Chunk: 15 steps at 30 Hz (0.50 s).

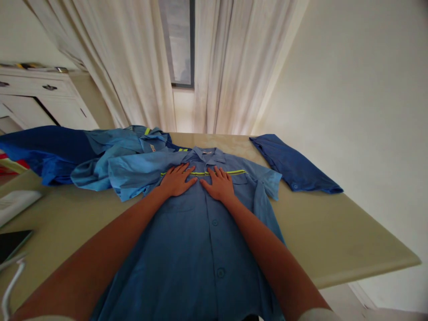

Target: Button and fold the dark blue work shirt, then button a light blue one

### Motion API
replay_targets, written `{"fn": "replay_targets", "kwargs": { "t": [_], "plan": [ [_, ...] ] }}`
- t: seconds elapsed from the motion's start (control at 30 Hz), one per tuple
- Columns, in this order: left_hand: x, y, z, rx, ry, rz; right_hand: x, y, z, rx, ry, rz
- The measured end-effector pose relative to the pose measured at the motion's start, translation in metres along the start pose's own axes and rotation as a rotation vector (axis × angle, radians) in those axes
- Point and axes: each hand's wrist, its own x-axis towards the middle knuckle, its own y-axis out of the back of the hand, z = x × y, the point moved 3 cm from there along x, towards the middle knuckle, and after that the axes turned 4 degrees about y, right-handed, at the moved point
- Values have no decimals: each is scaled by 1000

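Observation:
A light blue short-sleeved work shirt [200, 240] with a neon yellow chest stripe lies buttoned, front up, on the table [334, 232], its collar pointing away from me. My left hand [177, 179] rests flat on the shirt's chest, fingers spread, just left of the button placket. My right hand [219, 183] lies flat on the chest to the right of the placket, fingers stretched out. The two hands almost touch at the yellow stripe. Neither hand holds anything.
A heap of blue garments [100, 156] sits at the table's far left. A folded dark blue garment [294, 167] lies at the far right. A dark phone [11, 243] and papers [13, 203] are at the left edge. White curtains [217, 67] and a cabinet [43, 98] stand behind.

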Motion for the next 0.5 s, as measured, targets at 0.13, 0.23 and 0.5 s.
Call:
{"fn": "replay_targets", "kwargs": {
  "t": [0.13, 0.23, 0.5],
  "plan": [
    [5, 1, -2, 9, 10, 16, 8, -2, 2, -1, -6, 10],
    [4, 0, -1, 8, 16, 12, 8, -6, 1, -1, 1, 5],
    [4, 1, -2, -3, 25, -3, 9, 95, 0, 318, 104, 650]
  ]
}}
